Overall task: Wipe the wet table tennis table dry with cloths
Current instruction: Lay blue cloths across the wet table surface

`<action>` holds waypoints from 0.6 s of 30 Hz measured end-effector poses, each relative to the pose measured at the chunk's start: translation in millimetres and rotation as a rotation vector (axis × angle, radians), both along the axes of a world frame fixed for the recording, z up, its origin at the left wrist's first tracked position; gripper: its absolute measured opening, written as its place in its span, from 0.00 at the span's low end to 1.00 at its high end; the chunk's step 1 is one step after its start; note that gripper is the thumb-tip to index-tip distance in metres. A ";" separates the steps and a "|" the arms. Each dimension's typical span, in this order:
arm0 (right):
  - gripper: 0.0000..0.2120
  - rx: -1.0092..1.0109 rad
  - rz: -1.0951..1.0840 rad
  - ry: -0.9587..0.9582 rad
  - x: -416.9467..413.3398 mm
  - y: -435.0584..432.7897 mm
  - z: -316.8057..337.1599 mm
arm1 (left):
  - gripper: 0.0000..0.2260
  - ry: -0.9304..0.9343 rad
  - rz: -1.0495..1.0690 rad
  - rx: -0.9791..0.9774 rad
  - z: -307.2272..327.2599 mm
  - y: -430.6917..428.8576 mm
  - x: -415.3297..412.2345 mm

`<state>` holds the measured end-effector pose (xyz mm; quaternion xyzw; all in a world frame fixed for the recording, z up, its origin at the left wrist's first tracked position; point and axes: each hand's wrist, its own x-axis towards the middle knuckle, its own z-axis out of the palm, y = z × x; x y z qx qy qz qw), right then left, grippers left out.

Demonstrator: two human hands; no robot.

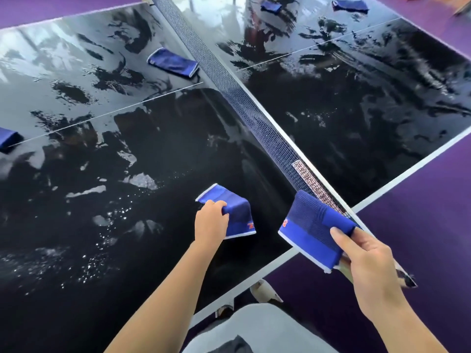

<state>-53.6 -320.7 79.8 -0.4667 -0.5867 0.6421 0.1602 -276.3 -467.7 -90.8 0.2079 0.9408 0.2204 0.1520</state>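
Wet black table tennis table (127, 174), pooled either side of net (242, 103): left hand (210, 220) curled round folded blue cloth (238, 212) set on near half, ready to wipe; right hand (367, 261) pinching second blue cloth (308, 225) clear above table edge, seemingly in reserve; spare cloth (173, 62) parked near net.

The left-edge cloth (7, 141) is cut off; the top-right orange object (461, 3) is blurred.
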 end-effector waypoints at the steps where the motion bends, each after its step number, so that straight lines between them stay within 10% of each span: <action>1: 0.10 0.005 0.000 -0.004 -0.5 -2.6 -1.5 | 0.08 0.057 0.005 0.023 3.3 -5.6 1.3; 5: 0.09 0.010 -0.004 -0.002 -8.5 -10.3 -9.1 | 0.06 0.129 0.011 0.217 36.4 -29.7 1.4; 9: 0.09 0.019 0.029 0.029 -27.7 -15.2 -12.5 | 0.09 -0.440 -0.108 0.464 88.5 -48.3 -0.8; 18: 0.11 -0.003 0.100 0.087 -38.3 -22.9 -15.9 | 0.12 -0.820 -0.261 0.801 149.4 -60.0 31.0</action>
